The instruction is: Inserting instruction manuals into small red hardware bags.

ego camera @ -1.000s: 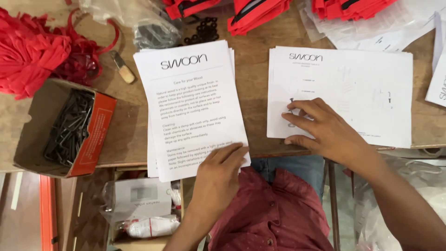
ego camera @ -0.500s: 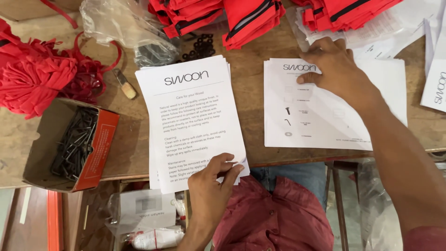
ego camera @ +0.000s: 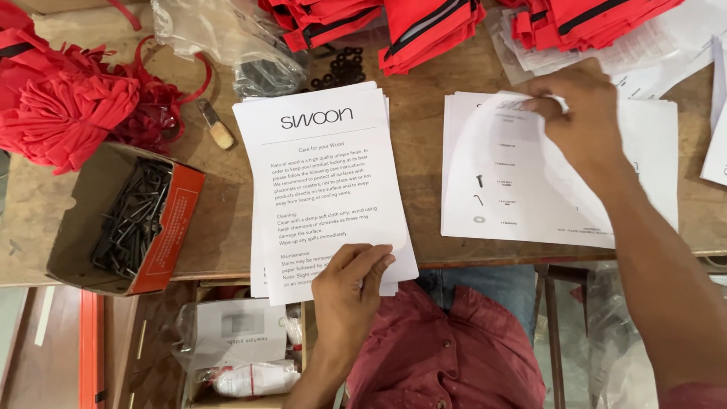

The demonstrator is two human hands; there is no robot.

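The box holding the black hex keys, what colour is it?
Cardboard box: orange-red outside, plain brown inside; head view.
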